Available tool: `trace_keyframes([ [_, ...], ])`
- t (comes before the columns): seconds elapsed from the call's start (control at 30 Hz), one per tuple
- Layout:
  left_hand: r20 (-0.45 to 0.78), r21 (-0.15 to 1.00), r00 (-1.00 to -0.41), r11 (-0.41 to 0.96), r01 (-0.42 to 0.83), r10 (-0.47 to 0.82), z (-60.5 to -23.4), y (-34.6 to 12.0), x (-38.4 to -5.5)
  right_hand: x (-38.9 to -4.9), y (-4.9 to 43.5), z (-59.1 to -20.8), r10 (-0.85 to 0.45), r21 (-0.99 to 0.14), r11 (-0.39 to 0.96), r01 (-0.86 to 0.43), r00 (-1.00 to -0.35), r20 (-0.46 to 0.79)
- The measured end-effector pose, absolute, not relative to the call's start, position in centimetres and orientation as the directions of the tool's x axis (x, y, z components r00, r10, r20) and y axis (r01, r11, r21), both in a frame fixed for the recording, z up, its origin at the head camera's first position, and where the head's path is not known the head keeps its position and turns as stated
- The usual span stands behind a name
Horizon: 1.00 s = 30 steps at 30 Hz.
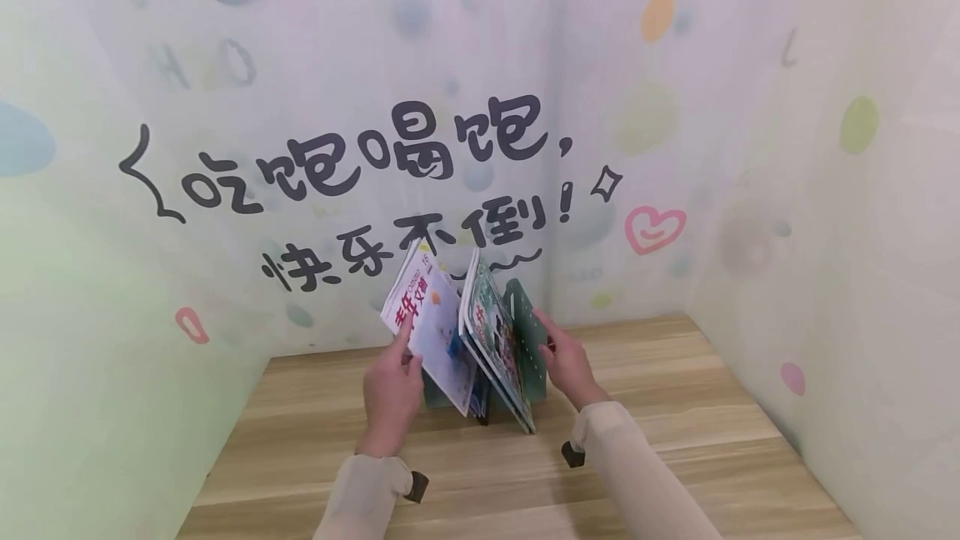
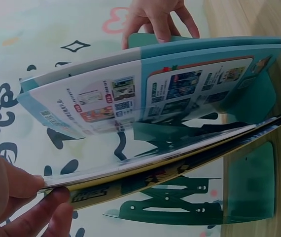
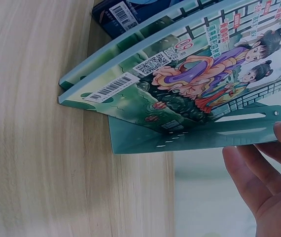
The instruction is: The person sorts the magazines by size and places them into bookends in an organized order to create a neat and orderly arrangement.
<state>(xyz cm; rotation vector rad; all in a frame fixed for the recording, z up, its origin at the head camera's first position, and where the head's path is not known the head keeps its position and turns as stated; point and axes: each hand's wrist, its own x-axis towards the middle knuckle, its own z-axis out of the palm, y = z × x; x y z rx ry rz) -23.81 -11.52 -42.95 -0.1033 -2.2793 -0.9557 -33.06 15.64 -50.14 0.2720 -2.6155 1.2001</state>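
A green metal expandable bookend [image 2: 249,187] stands on the table, with magazines leaning between its end plates. My left hand [image 1: 393,394] pinches the edge of thin magazines [image 1: 435,340], the front one white with red characters; the left wrist view shows thumb and fingers on opposite sides. Right of these, thicker green-edged magazines [image 1: 491,332] lean tilted, touched by neither hand. My right hand [image 1: 570,361] pinches the bookend's right end plate [image 3: 199,138], thumb on the inner face and fingers outside. In the right wrist view, an illustrated cover [image 3: 204,74] faces that plate.
A wood-grain table [image 1: 675,423] carries everything. Behind it a pale printed wall [image 1: 337,40] with dark lettering rises close to the bookend, and side walls [image 1: 885,273] flank the table. Dark straps [image 1: 573,454] sit at both sleeve cuffs.
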Motion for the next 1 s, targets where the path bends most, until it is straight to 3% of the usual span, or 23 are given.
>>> trace_keyframes([
  [0.37, 0.585, 0.602, -0.797, 0.74, 0.3, -0.152, -43.7, -11.4, -24.3, -33.3, 15.6, -50.1, -0.065, -0.714, 0.646, -0.268, -0.952, 0.299],
  [1.0, 0.702, 0.468, -0.707, 0.801, 0.372, -0.082, -44.4, -10.5, -25.4, -32.9, 15.7, -49.9, -0.057, -0.726, 0.64, -0.251, -0.958, 0.281],
])
